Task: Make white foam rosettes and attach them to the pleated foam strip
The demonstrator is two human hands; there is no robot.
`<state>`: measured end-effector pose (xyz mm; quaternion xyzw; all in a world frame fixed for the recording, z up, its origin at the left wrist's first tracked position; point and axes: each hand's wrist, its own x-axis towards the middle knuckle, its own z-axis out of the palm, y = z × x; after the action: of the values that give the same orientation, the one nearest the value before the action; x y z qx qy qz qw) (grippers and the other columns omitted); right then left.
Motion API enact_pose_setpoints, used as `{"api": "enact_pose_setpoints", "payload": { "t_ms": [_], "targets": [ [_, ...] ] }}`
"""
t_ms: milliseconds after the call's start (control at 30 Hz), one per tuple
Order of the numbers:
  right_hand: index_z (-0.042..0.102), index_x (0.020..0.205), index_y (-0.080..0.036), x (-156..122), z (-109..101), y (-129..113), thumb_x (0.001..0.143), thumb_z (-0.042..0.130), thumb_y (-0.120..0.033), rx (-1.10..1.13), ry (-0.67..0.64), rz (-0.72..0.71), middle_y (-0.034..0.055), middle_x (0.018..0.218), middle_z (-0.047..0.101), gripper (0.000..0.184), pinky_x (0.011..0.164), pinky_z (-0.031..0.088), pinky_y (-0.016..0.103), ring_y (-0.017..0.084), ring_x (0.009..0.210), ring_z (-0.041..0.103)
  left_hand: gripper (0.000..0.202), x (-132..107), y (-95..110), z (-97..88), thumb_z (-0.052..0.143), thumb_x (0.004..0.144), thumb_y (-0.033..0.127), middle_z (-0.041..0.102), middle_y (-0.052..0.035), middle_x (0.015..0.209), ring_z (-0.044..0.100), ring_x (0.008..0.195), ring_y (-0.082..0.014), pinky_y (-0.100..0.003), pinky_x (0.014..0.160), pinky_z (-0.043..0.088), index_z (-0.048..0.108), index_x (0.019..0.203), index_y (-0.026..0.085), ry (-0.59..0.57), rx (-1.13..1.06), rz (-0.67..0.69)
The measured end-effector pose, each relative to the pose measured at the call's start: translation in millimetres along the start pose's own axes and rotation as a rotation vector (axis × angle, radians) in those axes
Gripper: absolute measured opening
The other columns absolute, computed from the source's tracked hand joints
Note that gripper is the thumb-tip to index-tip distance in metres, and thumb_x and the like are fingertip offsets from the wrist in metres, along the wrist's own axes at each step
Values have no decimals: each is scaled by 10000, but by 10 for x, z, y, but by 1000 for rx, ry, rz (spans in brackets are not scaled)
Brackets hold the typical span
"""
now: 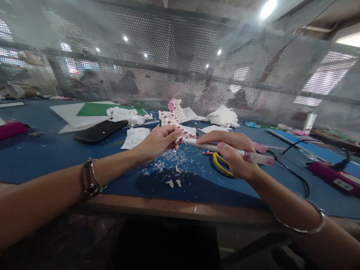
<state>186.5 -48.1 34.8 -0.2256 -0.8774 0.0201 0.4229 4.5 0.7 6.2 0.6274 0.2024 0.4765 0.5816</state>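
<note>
On table (42,159): phone (101,131), left; shavings (178,169), centre; power strip (334,178), right | In right hand (237,153): tool (208,146) | Behind table: mesh (165,62)

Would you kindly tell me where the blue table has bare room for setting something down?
Left: a mostly bare patch of table between the black device and the left forearm. Right: a smaller one in front of the purple block. The middle is crowded: white shavings below the left hand, paper behind, yellow handles beside the right hand.
</note>
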Motion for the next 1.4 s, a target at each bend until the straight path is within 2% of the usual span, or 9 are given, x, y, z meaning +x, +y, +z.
{"api": "enact_pose_setpoints", "payload": {
  "t_ms": [367,533,633,833,1167,1400],
  "targets": [
    [623,802,-146,4,-5,-4,760,342,-156,-11,47,4,30,798,663,284,681,453,202,92,742,591,213,-14,30,16,463,769,127,442,53,489,412,440,-20,-151,488,357,477,556,123,1,-10,-4],
    [607,850,-166,3,4,-10,760,358,-154,4,-52,-37,21,823,656,265,708,446,226,99,773,581,199,-9,15,-4,491,751,153,448,53,515,434,445,-22,-151,489,358,464,556,126,5,6,-11],
    [603,850,-172,6,6,-12,757,357,-144,5,-48,-55,24,828,654,264,705,447,234,102,773,581,201,-8,9,-4,486,753,160,445,53,516,442,446,-24,-150,486,353,462,556,129,10,20,-14],
    [595,861,-125,4,0,-7,767,351,-145,7,-124,-73,40,810,649,262,673,445,211,94,750,582,213,-10,8,9,465,765,159,438,46,523,418,448,-29,-158,482,348,471,553,135,23,45,-14],
    [600,837,-94,16,-31,-35,751,345,-130,-30,-121,-101,61,794,652,271,672,443,206,93,743,584,222,-17,18,10,461,775,163,425,48,520,404,453,-31,-167,500,358,464,556,133,24,35,-20],
    [590,848,-129,27,-30,-33,746,345,-129,-30,-131,-103,46,805,648,266,669,447,227,99,750,583,225,-20,21,19,457,773,151,421,51,510,401,440,-30,-166,492,355,467,548,138,33,35,-30]
  ]
}}
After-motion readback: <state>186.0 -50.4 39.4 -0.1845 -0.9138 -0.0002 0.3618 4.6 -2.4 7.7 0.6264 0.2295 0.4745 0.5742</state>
